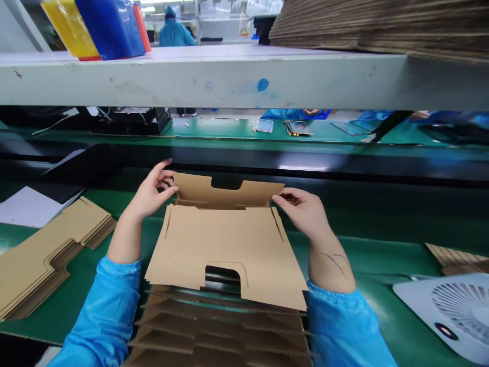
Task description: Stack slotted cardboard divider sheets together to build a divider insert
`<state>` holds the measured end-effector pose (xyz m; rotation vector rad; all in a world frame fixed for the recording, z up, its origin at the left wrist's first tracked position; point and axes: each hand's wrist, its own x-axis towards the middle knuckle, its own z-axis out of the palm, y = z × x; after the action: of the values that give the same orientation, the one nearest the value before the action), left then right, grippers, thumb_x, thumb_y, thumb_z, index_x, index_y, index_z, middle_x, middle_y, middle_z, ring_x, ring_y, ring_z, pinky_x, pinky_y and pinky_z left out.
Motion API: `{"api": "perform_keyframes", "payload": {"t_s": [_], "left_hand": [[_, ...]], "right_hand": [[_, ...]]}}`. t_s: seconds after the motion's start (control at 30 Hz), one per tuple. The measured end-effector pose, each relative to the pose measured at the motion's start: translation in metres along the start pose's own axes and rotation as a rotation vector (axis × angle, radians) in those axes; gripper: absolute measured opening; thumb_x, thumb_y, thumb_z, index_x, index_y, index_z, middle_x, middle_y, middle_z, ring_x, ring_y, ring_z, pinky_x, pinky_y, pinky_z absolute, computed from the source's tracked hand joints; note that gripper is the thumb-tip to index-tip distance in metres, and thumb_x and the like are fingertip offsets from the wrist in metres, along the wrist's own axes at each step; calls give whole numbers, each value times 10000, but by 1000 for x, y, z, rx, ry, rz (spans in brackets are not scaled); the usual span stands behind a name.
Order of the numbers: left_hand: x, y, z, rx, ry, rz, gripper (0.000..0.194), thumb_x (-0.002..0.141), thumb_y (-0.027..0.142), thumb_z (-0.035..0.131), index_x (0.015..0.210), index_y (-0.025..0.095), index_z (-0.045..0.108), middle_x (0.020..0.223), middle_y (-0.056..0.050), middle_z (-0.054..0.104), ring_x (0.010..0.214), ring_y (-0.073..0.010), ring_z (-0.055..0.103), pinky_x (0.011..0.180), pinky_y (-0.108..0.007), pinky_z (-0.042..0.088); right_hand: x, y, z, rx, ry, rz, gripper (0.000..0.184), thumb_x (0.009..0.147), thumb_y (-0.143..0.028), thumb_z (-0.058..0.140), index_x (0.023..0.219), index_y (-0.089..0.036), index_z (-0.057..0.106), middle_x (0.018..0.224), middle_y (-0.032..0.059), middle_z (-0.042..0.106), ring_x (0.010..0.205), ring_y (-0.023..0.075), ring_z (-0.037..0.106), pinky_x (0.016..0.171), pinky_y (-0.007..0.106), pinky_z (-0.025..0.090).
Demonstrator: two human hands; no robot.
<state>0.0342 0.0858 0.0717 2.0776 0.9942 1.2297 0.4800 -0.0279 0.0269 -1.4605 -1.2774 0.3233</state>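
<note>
In front of me lies a brown cardboard insert (225, 239) with slits near its sides and a cut-out notch at the near edge. Its far flap (229, 194) is folded up and has a notch at the top. My left hand (153, 189) holds the flap's left corner near the thumb tip, index finger raised. At the opposite corner, my right hand (300, 208) pinches the flap between thumb and fingers. Beneath and nearer to me sits a row of folded cardboard pieces (225, 331), their corrugated edges showing.
Flat cardboard sheets (49, 250) are stacked at left, beside white paper (30, 206). A white fan (454, 311) stands at right. Across the back runs a shelf (171, 81) bearing coloured bins (110, 28) and a cardboard stack (382, 25). A person in blue (173, 33) is far off.
</note>
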Motion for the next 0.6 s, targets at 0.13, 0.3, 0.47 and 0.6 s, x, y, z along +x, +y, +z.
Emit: {"api": "perform_keyframes", "payload": {"t_s": [0.13, 0.3, 0.47, 0.6], "left_hand": [[-3, 13, 4, 142, 58, 102, 468, 1006, 427, 761, 1427, 230, 822, 1326, -117, 863, 1094, -252, 812, 1108, -444, 664], [-8, 23, -3, 170, 80, 83, 356, 1013, 460, 758, 1232, 226, 914, 1205, -107, 902, 1025, -269, 835, 955, -398, 706], [-8, 26, -9, 243, -26, 19, 316, 995, 400, 723, 1160, 230, 933, 1160, -96, 908, 1016, -279, 836, 1010, -410, 695], [-8, 27, -14, 326, -229, 25, 375, 903, 237, 604, 1041, 252, 952, 1216, -93, 867, 1076, -277, 819, 1065, -425, 675]], "right_hand": [[-3, -3, 3, 49, 64, -45, 501, 812, -579, 895, 1119, -183, 876, 1042, 115, 819, 886, 217, 768, 877, 384, 693], [-12, -22, 5, -40, 125, -169, 540, 960, -528, 798, 1426, -261, 847, 1239, 91, 834, 972, 203, 786, 1003, 420, 693], [-16, -39, -9, -320, -30, -290, 433, 1060, -582, 635, 1114, -265, 924, 1277, 64, 842, 1174, 283, 800, 1063, 481, 663], [-14, -40, -17, -378, -308, -166, 564, 1073, -685, 556, 1107, -261, 927, 1338, 73, 832, 1235, 307, 797, 1082, 494, 658]]}}
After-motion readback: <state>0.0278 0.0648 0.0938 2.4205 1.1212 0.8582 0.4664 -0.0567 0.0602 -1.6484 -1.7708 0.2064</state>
